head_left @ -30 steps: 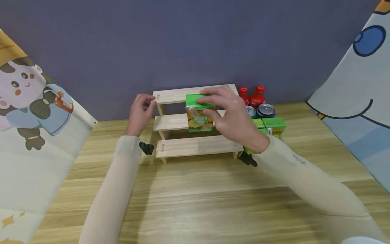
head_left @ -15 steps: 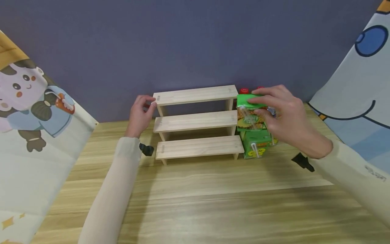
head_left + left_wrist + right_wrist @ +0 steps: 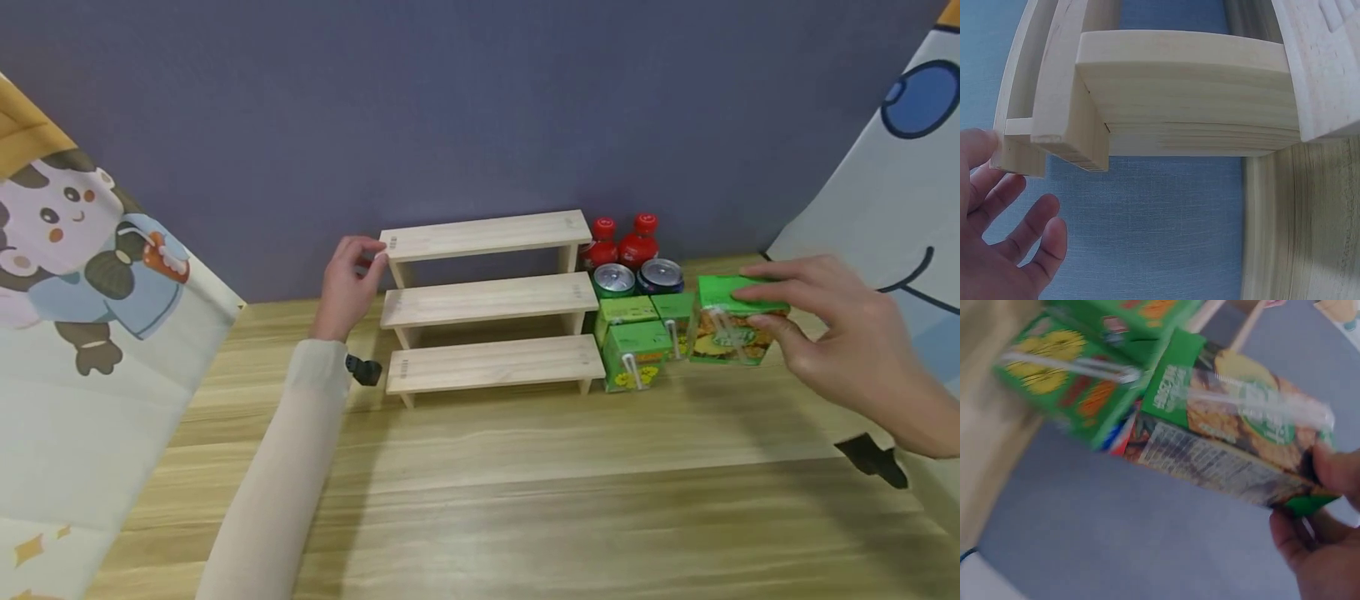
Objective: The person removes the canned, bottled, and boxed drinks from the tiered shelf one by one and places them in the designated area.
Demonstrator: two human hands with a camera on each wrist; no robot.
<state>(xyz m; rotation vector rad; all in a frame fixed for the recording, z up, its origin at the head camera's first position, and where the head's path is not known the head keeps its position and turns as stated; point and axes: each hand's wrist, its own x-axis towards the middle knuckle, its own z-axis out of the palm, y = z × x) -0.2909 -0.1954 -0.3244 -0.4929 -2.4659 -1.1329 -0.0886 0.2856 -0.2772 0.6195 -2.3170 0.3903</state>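
Head view, right of frame: my right hand [image 3: 840, 342] pinches green pineapple juice carton [image 3: 726, 325]; my left hand [image 3: 347, 283], fingers relaxed, touches three-tier pale wooden step shelf [image 3: 487, 300]. Right-wrist view alone shows carton's straw [image 3: 1254, 397].

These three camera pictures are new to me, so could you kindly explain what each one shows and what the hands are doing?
No machine here: a person works with bare hands and wears three cameras. The head view looks forward and down at a wooden table. On it stands a three-step wooden shelf; to its right are two red bottles, two cans and several green juice cartons.

The left hand rests at the shelf's top left corner with relaxed fingers, gripping nothing. The left wrist view shows that end of the shelf from very close, with the fingers beside it.

The right hand grips another green carton from above, to the right of the grouped cartons. The right wrist view, which is blurred, shows this carton with its wrapped straw, the other cartons behind it.
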